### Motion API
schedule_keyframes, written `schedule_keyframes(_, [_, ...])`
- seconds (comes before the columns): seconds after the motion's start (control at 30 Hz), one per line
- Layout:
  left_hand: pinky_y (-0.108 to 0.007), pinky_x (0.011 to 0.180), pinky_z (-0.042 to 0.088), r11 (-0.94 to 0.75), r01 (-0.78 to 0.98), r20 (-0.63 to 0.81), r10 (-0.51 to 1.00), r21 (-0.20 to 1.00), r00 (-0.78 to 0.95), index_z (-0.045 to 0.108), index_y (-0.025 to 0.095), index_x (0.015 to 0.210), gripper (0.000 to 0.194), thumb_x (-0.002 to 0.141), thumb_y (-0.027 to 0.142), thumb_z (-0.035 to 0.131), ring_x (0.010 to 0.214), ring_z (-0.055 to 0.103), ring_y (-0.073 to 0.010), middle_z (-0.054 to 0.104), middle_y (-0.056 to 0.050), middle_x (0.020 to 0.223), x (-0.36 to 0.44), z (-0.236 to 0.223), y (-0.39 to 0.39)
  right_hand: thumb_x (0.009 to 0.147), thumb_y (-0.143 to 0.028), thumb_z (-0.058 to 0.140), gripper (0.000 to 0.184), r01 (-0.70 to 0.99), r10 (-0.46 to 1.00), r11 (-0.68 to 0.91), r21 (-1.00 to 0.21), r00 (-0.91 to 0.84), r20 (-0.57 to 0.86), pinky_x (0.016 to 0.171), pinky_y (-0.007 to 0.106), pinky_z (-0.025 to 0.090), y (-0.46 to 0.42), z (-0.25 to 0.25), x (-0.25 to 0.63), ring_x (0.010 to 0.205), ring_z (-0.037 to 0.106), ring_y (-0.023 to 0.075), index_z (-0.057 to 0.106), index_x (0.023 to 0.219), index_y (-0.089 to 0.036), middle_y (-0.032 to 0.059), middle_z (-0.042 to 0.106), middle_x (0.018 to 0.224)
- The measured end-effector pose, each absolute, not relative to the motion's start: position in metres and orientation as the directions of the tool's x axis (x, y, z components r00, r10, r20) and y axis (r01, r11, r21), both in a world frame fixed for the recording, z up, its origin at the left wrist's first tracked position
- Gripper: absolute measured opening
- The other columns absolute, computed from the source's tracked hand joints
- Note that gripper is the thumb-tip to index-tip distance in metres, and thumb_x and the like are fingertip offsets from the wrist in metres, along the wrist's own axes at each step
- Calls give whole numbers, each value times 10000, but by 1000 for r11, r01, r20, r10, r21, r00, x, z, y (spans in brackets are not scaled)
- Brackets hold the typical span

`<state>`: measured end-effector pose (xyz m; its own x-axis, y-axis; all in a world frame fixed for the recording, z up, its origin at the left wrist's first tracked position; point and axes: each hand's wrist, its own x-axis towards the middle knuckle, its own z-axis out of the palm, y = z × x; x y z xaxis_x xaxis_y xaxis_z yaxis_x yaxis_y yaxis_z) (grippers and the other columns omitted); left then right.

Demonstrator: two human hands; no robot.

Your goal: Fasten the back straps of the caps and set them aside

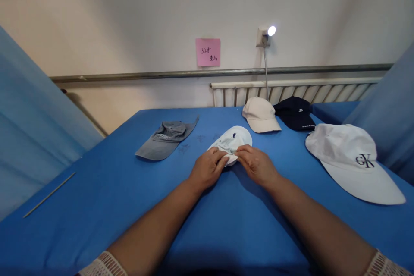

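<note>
Both my hands pinch the near edge of a white baseball cap (237,136) with a small dark emblem, around the middle of the blue-covered table (226,233). My left hand (208,167) is closed on the cap's left side, thumb and fingers together. On the other side, my right hand (257,164) grips the same edge, a short gap from the left. The cap's crown looks partly collapsed between them, and my fingers hide some of its near rim. A grey cap (164,138) lies sunken to the left, its brim pointing toward me.
Along the right stand a cream cap (260,114), a navy cap (295,113) and a large white cap with dark letters (349,155). A thin stick (50,194) lies at the left edge. Blue curtains (29,116) flank the table; a radiator (291,90) is behind.
</note>
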<state>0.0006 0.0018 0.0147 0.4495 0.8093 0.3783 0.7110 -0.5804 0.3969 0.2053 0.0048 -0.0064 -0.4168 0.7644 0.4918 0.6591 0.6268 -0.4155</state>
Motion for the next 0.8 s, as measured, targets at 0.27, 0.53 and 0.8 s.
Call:
schedule_keyframes(0.27, [-336,810,438,-674,675,427,728,302,536,634,212,988,200,910,348,510,891,586,-199,653,-60,924,9,12,-6,933,-224,446,237,555,749,663,-503,-499,436,830,308,463,3,-6,203,922,611,189,678,986,-219,74,665,1008])
schedule_keyframes(0.53, [-321,772,438,-650,687,523,729,326,442,601,195,907,123,889,298,536,823,587,-185,657,-51,882,10,6,-1,783,-373,643,203,631,898,355,-690,-25,439,665,303,436,2,-10,199,724,578,189,635,885,-198,61,644,868])
schedule_keyframes(0.8, [-355,829,420,-730,668,535,626,145,568,620,188,914,145,923,248,488,903,576,-200,654,-72,948,12,9,-5,713,-505,666,341,-49,990,-110,-993,-89,-106,439,242,314,-9,-8,185,436,442,97,629,634,-176,-3,592,562])
